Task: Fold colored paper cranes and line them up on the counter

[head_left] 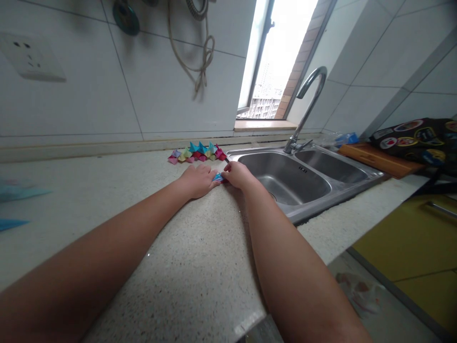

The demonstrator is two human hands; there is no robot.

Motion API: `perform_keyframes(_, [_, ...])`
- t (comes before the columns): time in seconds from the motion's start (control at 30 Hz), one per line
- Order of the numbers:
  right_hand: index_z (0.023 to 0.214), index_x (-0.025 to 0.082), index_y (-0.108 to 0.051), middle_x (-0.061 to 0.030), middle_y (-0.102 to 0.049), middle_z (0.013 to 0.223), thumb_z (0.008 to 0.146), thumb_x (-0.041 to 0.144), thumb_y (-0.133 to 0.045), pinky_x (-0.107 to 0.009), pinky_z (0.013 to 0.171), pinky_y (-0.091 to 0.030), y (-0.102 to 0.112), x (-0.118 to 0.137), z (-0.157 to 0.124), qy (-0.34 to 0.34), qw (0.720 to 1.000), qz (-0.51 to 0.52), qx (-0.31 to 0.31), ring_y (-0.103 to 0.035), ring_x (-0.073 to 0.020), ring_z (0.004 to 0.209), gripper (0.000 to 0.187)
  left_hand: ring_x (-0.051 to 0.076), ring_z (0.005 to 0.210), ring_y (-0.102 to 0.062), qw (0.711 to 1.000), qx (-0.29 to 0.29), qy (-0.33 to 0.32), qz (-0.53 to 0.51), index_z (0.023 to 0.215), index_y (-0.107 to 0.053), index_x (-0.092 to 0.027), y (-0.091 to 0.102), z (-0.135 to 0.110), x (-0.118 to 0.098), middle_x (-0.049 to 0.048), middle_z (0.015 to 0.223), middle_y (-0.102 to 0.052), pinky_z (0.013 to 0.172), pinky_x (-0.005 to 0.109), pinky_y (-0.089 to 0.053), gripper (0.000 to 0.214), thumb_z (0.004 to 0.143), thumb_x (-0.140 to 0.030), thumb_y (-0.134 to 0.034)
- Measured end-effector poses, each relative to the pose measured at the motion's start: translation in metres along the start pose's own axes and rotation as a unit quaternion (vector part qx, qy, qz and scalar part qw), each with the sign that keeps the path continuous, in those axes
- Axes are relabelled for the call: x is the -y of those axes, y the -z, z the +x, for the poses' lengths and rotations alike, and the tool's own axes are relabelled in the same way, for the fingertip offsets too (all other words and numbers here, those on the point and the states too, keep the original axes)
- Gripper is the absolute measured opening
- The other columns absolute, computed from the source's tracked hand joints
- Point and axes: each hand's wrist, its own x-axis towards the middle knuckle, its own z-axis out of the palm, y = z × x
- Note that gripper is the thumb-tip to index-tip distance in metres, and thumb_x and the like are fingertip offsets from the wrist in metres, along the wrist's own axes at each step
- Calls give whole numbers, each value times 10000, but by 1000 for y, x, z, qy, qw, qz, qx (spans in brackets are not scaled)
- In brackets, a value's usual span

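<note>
A small blue folded paper piece (217,177) lies on the speckled countertop (171,247), just left of the sink. My left hand (197,180) presses on its left side with fingers held together. My right hand (238,174) pinches its right side, fingers curled. Most of the paper is hidden under my fingers. Behind my hands, a row of several folded paper shapes (197,152) in blue, pink, yellow and purple lies near the wall.
A steel double sink (303,178) with a curved tap (307,107) sits right of my hands. A wooden board (380,159) and a black patterned bag (417,140) lie at the far right. Blue paper sheets (14,205) lie at the left edge. A window (278,57) opens behind.
</note>
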Motion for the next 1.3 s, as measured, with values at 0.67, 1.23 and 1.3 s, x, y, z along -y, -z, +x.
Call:
perform_keyframes(0.67, [1492,328,-345,-45,-185,1633,988,510,-275,-633,1103,-110,-7,-1,-14,-22,985,-133,107,-132,-376,1461,540,404,1324,-368,996,43,-1,-75,1438,-460,-240,-13,7,12,161,1466,-467,1045,544,-252,648,946,-626,-293])
perform_keyframes(1.23, [1118,265,-656,-98,-658,1210,970,549,-231,-523,982,-344,14,-12,-4,-94,991,66,-63,-545,-332,1158,532,295,1096,-574,976,-87,-4,-199,1290,-585,-197,-2,-5,19,115,1207,-639,959,424,-436,568,805,-481,-665])
perform_keyframes(1.3, [1103,239,-660,-113,-669,1180,970,512,-243,-459,956,-385,16,-15,-4,-109,986,91,-82,-571,-307,1120,516,307,1130,-561,969,-98,-9,-229,1338,-544,-186,-3,-4,21,130,1251,-614,994,444,-422,684,758,-507,-713])
